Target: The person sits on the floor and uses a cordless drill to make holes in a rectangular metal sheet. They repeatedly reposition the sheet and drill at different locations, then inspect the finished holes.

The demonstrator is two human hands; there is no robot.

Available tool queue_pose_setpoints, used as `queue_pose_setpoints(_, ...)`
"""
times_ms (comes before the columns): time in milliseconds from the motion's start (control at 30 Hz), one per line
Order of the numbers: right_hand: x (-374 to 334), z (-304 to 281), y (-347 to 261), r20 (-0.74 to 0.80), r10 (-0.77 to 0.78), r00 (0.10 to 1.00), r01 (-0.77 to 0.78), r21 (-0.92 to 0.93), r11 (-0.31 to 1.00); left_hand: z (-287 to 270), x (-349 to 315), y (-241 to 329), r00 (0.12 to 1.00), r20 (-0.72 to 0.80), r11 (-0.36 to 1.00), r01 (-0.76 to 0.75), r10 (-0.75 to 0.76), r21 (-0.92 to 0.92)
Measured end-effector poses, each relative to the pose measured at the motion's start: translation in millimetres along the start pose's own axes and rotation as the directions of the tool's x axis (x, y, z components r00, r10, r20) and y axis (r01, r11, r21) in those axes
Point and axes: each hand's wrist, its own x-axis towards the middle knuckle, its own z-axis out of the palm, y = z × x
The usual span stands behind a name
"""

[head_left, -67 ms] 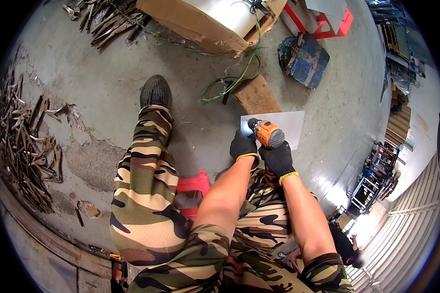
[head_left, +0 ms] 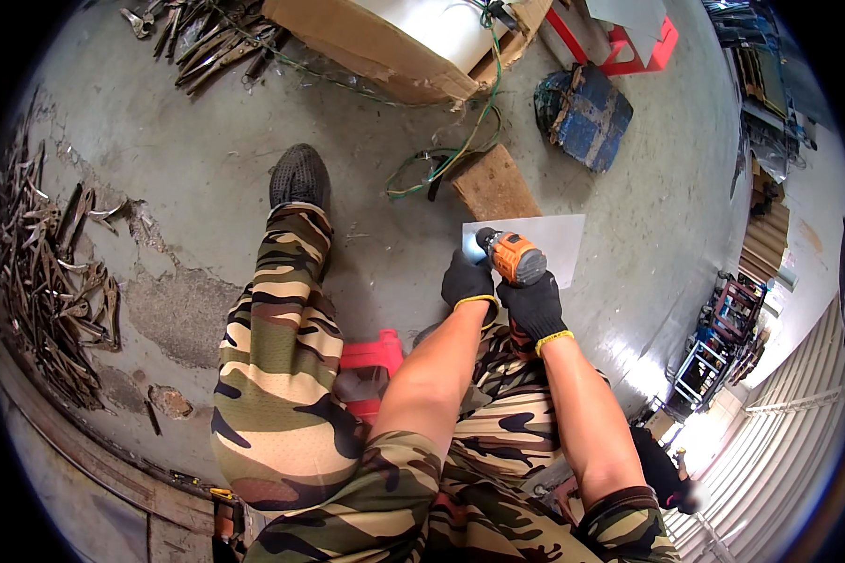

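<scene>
My right hand (head_left: 533,306), in a black glove with a yellow cuff, is wrapped round the handle of an orange and grey cordless drill (head_left: 514,257). The drill's black chuck points away and to the left, and its lamp lights the sheet under it. A flat pale grey sheet (head_left: 563,236) lies beneath the drill, its far edge over a brown wooden block (head_left: 498,184). At the sheet's left edge my left hand (head_left: 467,280), gloved the same way, is closed on it. Its fingertips are partly hidden, as is whatever the drill tip touches.
A large cardboard box (head_left: 385,58) stands ahead, with a green and yellow cable (head_left: 462,150) trailing from it. Right of that are a blue taped bundle (head_left: 591,117) and a red stool (head_left: 665,45). Metal pliers-like tools (head_left: 66,272) are heaped at left. Another person (head_left: 662,469) is at lower right.
</scene>
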Motion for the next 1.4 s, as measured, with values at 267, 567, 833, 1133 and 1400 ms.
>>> queue_pose_setpoints(267,6,4,0,-0.002,-0.001,1.0,0.0,-0.076,0.997,5,0,-3,0.999,0.032,1.0,-0.029,0.029,0.005)
queue_pose_setpoints(567,-6,-4,3,0.001,0.023,1.0,-0.023,0.137,0.99,10,7,-9,0.996,-0.041,0.997,-0.076,0.076,0.008)
queue_pose_setpoints(833,-79,-80,18,-0.11,0.101,0.989,0.03,0.809,0.587,0,18,-16,0.98,-0.042,0.975,-0.199,0.196,-0.097)
queue_pose_setpoints(1133,-110,-99,48,-0.201,0.179,0.963,0.173,0.972,0.162,-35,51,-40,0.9,0.192,0.893,-0.32,0.39,-0.316)
queue_pose_setpoints(1400,-124,-120,74,-0.29,0.229,0.929,0.298,0.955,-0.001,-48,50,-16,0.826,0.492,0.881,-0.014,0.277,-0.473)
